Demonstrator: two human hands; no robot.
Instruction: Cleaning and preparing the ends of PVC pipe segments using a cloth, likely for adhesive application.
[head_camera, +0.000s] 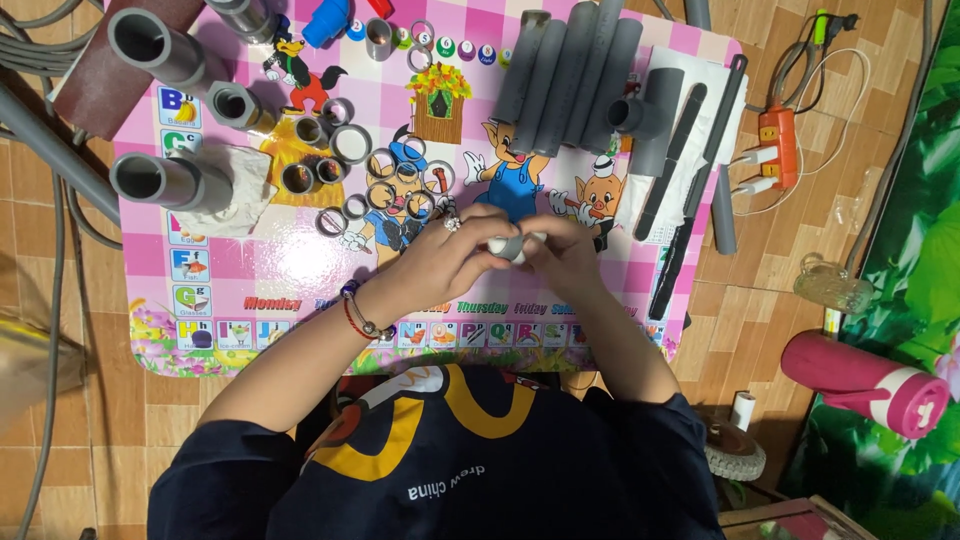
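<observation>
Both grips clamped together on small grey ring (510, 246), left hand (455, 255), right hand (565, 252), above pink table (290, 265)

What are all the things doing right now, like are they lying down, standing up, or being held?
Left hand: fingers closed on the small grey piece.
Right hand: fingers closed on the same piece.
Small grey piece: held between both hands above the table.
Grey rings: loose, scattered flat on the pink table.
Long grey pipes: lying side by side.
Pink bottle: lying on its side, lid shut.
Power strip: plugs in it.
</observation>
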